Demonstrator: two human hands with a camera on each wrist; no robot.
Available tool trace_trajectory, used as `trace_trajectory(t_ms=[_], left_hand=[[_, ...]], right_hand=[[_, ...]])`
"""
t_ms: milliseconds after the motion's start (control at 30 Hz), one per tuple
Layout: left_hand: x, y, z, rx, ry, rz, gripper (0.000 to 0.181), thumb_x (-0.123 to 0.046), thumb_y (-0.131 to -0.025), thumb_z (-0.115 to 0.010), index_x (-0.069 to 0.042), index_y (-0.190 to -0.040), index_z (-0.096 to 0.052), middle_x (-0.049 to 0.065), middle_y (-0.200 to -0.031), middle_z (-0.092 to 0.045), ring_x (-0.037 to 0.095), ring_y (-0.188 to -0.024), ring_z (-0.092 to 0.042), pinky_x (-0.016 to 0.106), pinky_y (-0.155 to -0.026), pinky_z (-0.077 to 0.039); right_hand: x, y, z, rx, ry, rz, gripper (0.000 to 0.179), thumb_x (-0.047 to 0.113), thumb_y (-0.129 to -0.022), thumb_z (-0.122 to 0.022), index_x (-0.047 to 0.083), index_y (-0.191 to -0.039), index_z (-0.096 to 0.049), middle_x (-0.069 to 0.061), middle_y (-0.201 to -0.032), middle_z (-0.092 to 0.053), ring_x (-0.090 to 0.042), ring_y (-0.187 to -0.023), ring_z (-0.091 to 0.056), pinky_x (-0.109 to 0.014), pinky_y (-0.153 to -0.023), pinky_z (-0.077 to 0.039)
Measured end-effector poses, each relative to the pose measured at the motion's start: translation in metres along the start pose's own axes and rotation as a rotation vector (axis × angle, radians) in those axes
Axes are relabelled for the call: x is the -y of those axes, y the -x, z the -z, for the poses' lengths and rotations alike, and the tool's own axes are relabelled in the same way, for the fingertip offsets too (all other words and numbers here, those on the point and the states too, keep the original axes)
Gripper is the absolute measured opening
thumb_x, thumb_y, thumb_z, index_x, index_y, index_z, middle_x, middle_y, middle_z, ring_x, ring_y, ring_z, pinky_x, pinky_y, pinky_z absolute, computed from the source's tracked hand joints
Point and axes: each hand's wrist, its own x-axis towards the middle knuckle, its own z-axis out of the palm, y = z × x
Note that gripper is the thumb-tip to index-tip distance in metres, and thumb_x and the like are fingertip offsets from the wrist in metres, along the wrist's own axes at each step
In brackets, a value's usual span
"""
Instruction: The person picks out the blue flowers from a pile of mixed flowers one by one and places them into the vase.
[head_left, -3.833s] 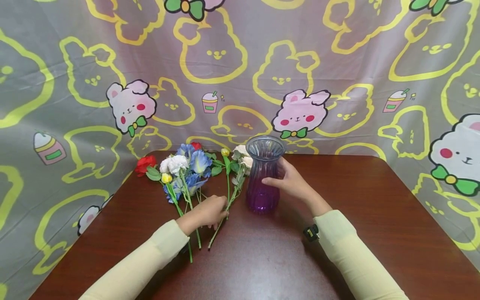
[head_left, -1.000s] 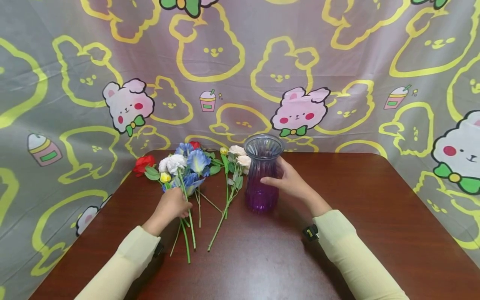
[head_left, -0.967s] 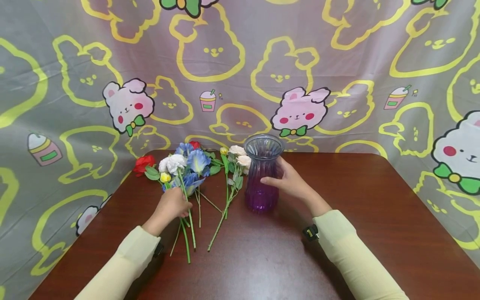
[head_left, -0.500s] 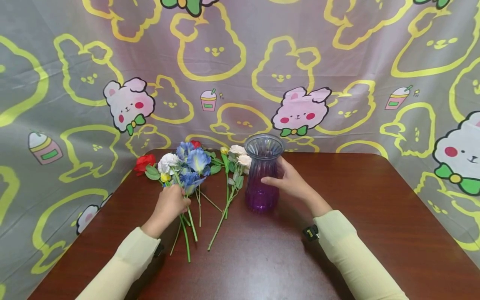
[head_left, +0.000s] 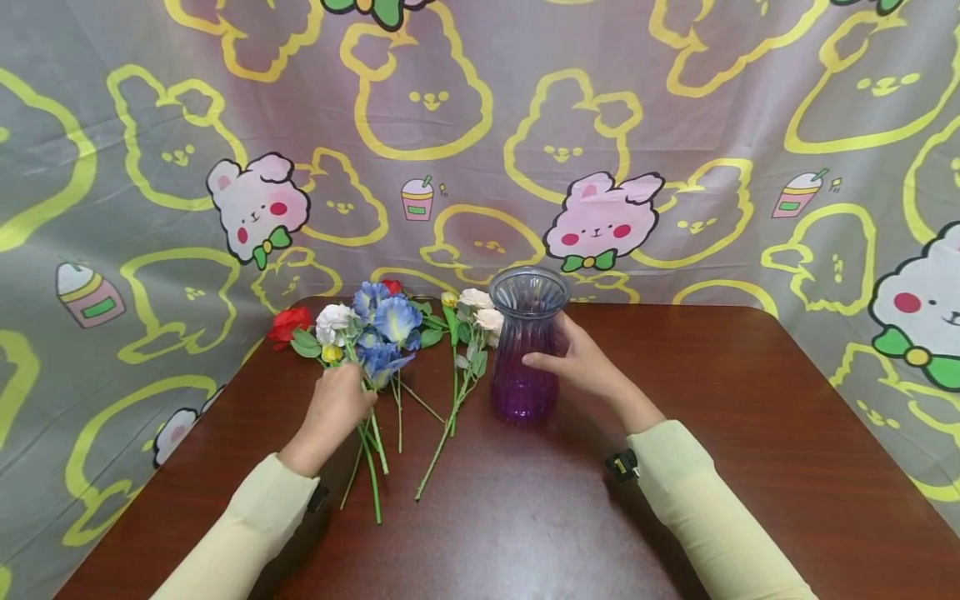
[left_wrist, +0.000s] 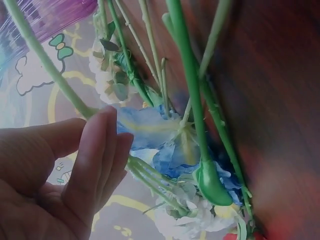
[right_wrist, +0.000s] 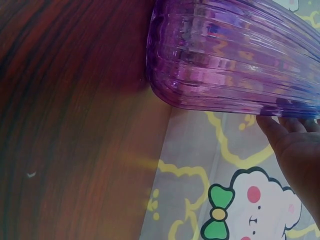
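Left hand [head_left: 339, 406] pinches the thin green stem [left_wrist: 48, 64] of the white flower [head_left: 335, 323], thumb against fingers; left wrist view shows that pinch and the stem's branching, hidden in head view. Right hand [head_left: 587, 362] grips the vase [head_left: 523, 379]: see-through, ribbed, purple fading to grey, flared rim, upright on glossy wood-grain table [head_left: 712, 400]. Head view shows thumb in front; right wrist view, fingertips against ribs. Ruffled blue flowers [head_left: 396, 322] and cream flowers [head_left: 489, 322] lie outside vase, left of it.

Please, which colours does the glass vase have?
The vase is purple below, fading to bluish grey at the top; best seen in the head view.
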Motion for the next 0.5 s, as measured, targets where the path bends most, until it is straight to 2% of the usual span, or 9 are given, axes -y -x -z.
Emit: trace_trajectory(t_ms=[167, 333, 500], left_hand=[[-0.003, 0.001, 0.0, -0.064, -0.009, -0.034, 0.023, 0.0, -0.071, -0.07, -0.005, -0.057, -0.052, 0.019, -0.065, -0.06, 0.048, -0.068, -0.061, 0.058, -0.061, -0.047], [-0.008, 0.004, 0.0, -0.108, -0.007, -0.064, 0.027, 0.0, -0.074, -0.072, -0.004, -0.06, -0.049, 0.016, -0.06, -0.055, 0.048, -0.064, -0.06, 0.058, -0.058, -0.046], [-0.013, 0.004, 0.0, -0.156, 0.007, -0.087, 0.034, 0.0, -0.073, -0.072, -0.008, -0.06, -0.043, 0.011, -0.054, -0.048, 0.046, -0.058, -0.058, 0.057, -0.055, -0.044]], right_hand=[[0.0, 0.0, 0.0, 0.001, -0.024, 0.002, 0.078, 0.006, -0.087, -0.074, 0.014, -0.151, -0.029, -0.011, -0.143, -0.047, -0.026, -0.129, -0.047, -0.044, -0.105, -0.038], [0.003, -0.001, -0.001, 0.008, -0.043, -0.008, 0.079, 0.001, -0.087, -0.072, 0.011, -0.152, -0.027, -0.013, -0.145, -0.044, -0.027, -0.131, -0.045, -0.045, -0.106, -0.036], [0.022, 0.003, -0.002, 0.019, -0.043, -0.009, 0.078, -0.002, -0.086, -0.071, 0.002, -0.15, -0.026, -0.019, -0.144, -0.043, -0.033, -0.131, -0.044, -0.047, -0.106, -0.036]])
